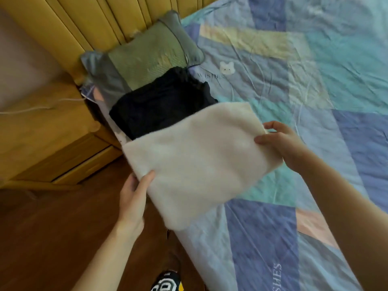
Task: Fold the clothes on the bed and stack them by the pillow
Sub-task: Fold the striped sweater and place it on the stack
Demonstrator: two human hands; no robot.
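Note:
A folded white fleecy garment (195,162) hangs flat over the bed's near edge, held between both hands. My left hand (134,198) grips its lower left edge, thumb on top and fingers underneath. My right hand (281,141) pinches its right edge, thumb on top. Beyond it lies a folded black garment (159,103) on the bed, right beside the green and grey pillow (144,55). The white garment's far edge overlaps the black one's near side.
The bed (294,101) wears a blue, teal and yellow patchwork sheet that spreads to the right. A yellow padded headboard (94,22) stands behind the pillow. A wooden nightstand (42,131) with a white cable sits left, above the dark wood floor (52,238).

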